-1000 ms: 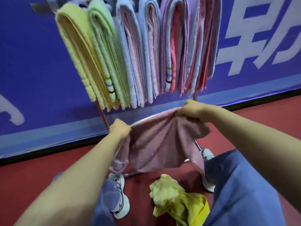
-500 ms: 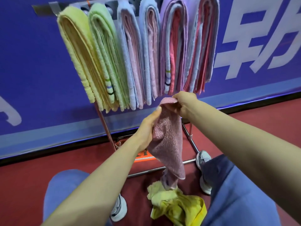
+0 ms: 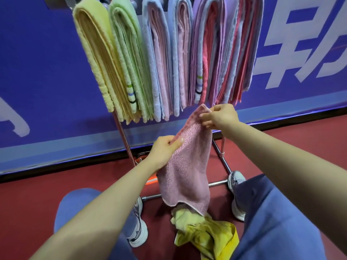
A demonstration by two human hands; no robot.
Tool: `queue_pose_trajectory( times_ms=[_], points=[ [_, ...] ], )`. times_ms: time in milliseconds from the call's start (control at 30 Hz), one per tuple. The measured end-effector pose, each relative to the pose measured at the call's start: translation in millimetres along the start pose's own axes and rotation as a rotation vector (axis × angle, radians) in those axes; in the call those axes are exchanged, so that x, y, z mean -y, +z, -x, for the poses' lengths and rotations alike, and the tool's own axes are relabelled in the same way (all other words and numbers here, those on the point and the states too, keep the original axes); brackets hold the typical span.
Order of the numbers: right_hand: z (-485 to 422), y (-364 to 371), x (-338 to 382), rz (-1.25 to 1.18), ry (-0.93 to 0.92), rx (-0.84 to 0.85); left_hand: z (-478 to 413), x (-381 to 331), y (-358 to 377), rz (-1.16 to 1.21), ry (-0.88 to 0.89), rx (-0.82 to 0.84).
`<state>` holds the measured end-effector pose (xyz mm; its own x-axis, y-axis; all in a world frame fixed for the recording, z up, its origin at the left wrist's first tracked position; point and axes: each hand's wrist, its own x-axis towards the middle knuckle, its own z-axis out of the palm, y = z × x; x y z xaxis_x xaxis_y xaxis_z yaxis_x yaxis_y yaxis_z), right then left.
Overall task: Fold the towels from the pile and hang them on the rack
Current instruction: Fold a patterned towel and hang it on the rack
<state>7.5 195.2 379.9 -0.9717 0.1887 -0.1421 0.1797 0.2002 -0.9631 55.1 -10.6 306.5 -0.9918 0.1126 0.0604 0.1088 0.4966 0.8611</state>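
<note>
Holding the pink towel (image 3: 185, 171) in the air, both hands are closed on its top edge. The left hand (image 3: 165, 149) grips the nearer, lower end between thumb and curled fingers. The right hand (image 3: 219, 117) pinches the farther, higher corner with its fingertips.

A second ago the towel was stretched wide and open between hands held far apart. Half a second ago the hands had come together and the cloth hung doubled from one point. Now they have parted again, though less far, and the doubled cloth hangs as one narrower panel. I judge that the first fold is done and the hands are sliding along the folded edge to square it up. At least one more fold, or the lift onto the rack (image 3: 123, 136), looks to be left for this towel.

The gripped edge slants from the left hand up and away to the right hand. The long axis drops from that edge, so the towel points downward, its lower hem loose and a little wavy.

That hem ends just over the yellow pile (image 3: 208, 237), which lies on the floor below both hands. The hung towels (image 3: 161, 59) crowd the rail above and beyond the hands, closest to the right one.
</note>
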Motion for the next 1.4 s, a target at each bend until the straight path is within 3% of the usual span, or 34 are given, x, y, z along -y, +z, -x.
queue_pose_trajectory(
  times_ms=[100,233,333,433,533,600,700,733,800,867,933,1033,1167,1300,1400],
  points=[
    [-4.7,-3.2,-11.0,0.046,-0.042,-0.075,8.7,18.7,-9.9,-0.116,-0.054,0.135],
    [-13.9,-11.6,-23.4,0.088,-0.050,-0.184,23.0,64.7,-18.2,-0.508,-0.118,0.235],
    [-17.8,-22.6,-27.9,0.064,-0.022,-0.252,36.3,90.5,-29.6,-0.537,-0.208,0.273],
    [-19.8,-32.7,-31.7,-0.052,0.019,-0.197,36.2,88.6,-48.9,-0.480,-0.264,0.215],
    [-21.9,-43.6,-13.0,-0.059,-0.045,-0.255,8.6,46.7,-85.9,-0.530,-0.195,-0.008],
    [-24.8,-51.3,20.5,-0.037,-0.190,-0.415,-16.8,-2.3,-118.1,-0.539,-0.071,-0.289],
    [-17.5,-58.5,76.4,0.058,-0.454,-0.616,-40.6,-82.5,-154.6,-0.325,0.117,-0.796],
    [-15.5,-59.1,87.2,0.090,-0.521,-0.641,-44.4,-99.9,-159.7,-0.275,0.159,-0.881],
    [-22.0,-56.2,85.9,0.243,-0.495,-0.595,-47.9,-100.7,-157.9,-0.345,0.116,-0.760],
    [-28.5,-51.4,65.1,0.372,-0.247,-0.492,-40.7,-75.7,-153.0,-0.487,-0.050,-0.537],
    [-29.9,-50.0,46.5,0.308,-0.137,-0.467,-35.4,-58.3,-155.3,-0.525,-0.134,-0.612],
    [-25.3,-43.0,42.4,0.223,-0.235,-0.475,-31.7,-57.3,-161.9,-0.559,-0.105,-0.778],
    [-21.4,-34.8,41.7,0.109,-0.348,-0.436,-23.7,-59.1,-160.4,-0.570,-0.183,-0.832],
    [-24.7,-30.3,29.2,0.123,-0.366,-0.358,-19.4,-40.7,-155.9,-0.439,-0.282,-0.772],
    [-32.5,-26.1,13.0,0.093,-0.309,-0.272,-22.6,-19.3,-142.4,-0.051,-0.333,-0.728]
  ],
)
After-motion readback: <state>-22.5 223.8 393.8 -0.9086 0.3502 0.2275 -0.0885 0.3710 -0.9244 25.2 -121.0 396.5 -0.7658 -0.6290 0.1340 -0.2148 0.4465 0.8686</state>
